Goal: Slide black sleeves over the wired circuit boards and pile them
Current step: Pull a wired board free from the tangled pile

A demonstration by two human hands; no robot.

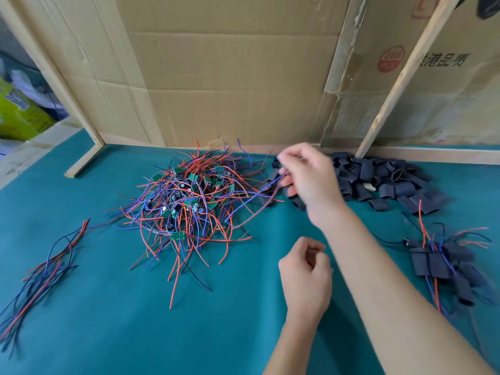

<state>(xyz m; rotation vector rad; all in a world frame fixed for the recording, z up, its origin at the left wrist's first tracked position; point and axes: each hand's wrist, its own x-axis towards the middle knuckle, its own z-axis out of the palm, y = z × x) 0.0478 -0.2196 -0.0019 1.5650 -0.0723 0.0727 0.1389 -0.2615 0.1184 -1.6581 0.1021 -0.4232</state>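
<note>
A tangled heap of wired circuit boards (189, 196), small green boards with red, blue and black leads, lies mid-table. Behind and to the right of it sits a pile of flat black sleeves (384, 182). Several sleeved boards (443, 263) are heaped at the right edge. My right hand (305, 171) is raised between the heap and the loose sleeves and pinches one board by its wires; blue and red leads (251, 204) trail down to the left, blurred. My left hand (305, 269) hovers nearer me with loosely curled fingers that hold nothing.
A bundle of loose red and dark wires (46, 269) lies at the left on the green mat (135, 320). A cardboard wall (230, 77) with wooden battens (405, 77) closes the back. A yellow crate (19, 115) stands beyond the left edge.
</note>
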